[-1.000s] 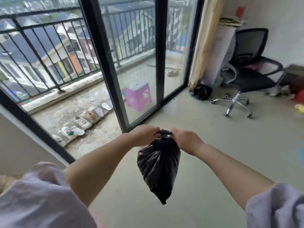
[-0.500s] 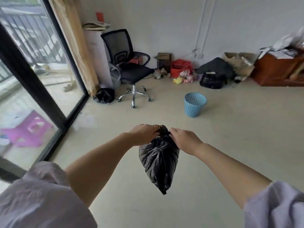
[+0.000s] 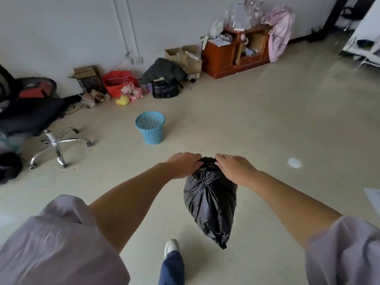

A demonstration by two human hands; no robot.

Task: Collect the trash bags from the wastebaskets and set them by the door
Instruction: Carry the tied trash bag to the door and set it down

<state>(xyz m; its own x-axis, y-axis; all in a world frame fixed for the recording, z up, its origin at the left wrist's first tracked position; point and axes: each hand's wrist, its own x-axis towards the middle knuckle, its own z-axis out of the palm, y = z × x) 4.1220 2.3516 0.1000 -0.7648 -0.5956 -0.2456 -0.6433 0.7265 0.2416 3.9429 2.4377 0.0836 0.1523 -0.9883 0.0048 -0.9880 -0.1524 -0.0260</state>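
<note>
Two hands up front: left hand [image 3: 183, 164] and right hand [image 3: 233, 168] both clenched on the gathered neck of the black trash bag [image 3: 210, 204], hanging full above the floor [image 3: 267, 124]. Beyond the bag, blue wastebasket [image 3: 150, 127] standing upright, contents impossible to tell. Left of the wastebasket, office chair [image 3: 41, 124]; behind it, clutter along the wall. Right of it, wide bare floor.
</note>
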